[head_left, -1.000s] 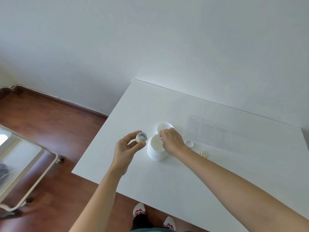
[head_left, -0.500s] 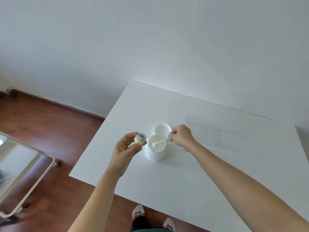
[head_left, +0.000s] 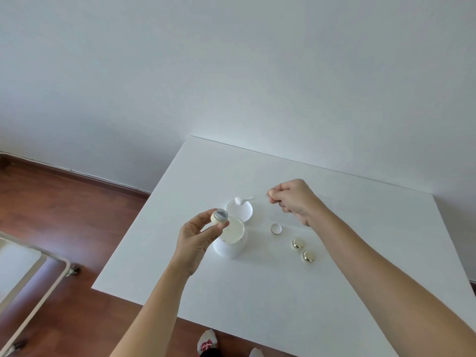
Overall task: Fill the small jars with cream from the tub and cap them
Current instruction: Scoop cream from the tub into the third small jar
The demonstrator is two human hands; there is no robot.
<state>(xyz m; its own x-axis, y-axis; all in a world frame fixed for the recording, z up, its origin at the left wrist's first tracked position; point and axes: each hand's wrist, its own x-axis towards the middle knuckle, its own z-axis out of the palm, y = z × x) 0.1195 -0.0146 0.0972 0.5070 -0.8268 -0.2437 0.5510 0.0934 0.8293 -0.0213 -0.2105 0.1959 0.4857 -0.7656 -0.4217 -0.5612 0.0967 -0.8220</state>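
My left hand point(head_left: 198, 234) holds a small cream-coloured jar point(head_left: 219, 217), its open mouth facing up, just left of the white tub point(head_left: 230, 240). The tub stands open on the table, full of cream. My right hand point(head_left: 293, 199) is raised behind the tub, pinching a thin white spatula point(head_left: 244, 200) whose tip carries a blob of cream above the tub's lid point(head_left: 240, 210). A small white inner lid point(head_left: 276, 229) and two gold caps point(head_left: 297, 244) point(head_left: 308, 255) lie to the right of the tub.
The white table point(head_left: 283, 292) ends against the wall at the back; its left and near edges drop to a wooden floor. A wheeled cart point(head_left: 33, 276) stands at the lower left. A faint clear box point(head_left: 334, 202) lies behind my right hand.
My right hand has lifted the spatula out of the tub with cream on its tip and drawn back to the right. The caps it hid now show. The left hand stays put.
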